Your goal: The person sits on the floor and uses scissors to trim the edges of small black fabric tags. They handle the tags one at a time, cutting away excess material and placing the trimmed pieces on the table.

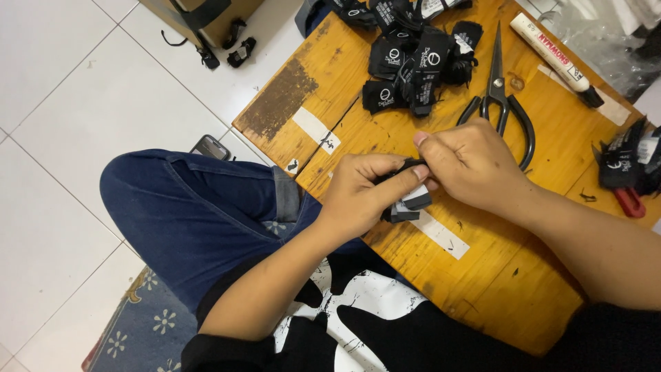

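I see left hand (361, 196) and right hand (468, 165) together at frame centre, both pinching black fabric label (407, 200); scissors (501, 96) just above.

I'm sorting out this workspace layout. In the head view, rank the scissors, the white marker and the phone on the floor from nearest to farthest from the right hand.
1. Scissors, just beyond the right hand.
2. White marker, farther back on the table.
3. Phone, off the table's other side, on the floor.
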